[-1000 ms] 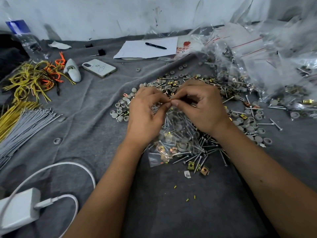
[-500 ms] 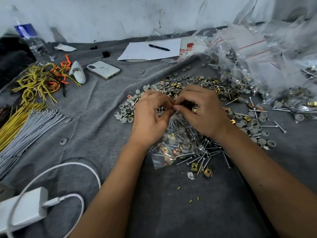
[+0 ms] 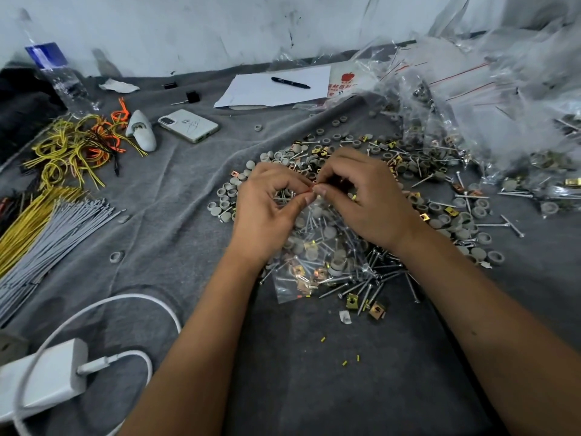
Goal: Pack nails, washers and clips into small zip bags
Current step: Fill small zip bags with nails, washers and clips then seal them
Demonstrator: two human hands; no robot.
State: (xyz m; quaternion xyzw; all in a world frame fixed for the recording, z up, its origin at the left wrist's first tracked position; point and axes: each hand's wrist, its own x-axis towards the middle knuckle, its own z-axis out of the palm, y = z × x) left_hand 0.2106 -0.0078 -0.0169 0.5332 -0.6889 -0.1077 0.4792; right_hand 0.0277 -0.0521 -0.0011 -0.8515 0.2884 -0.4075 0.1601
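Both hands, left hand [image 3: 267,209] and right hand [image 3: 364,199], pinch the red zip edge of a small bag [image 3: 317,256] hanging just below the grip, full of nails, washers and clips. If the seal's uneven, everything probably spills back onto the pile [image 3: 440,199].

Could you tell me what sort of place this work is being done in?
Probably an informal packing spot, perhaps at home: a grey blanket as work surface, loose nails and washers, and a heap of zip bags.
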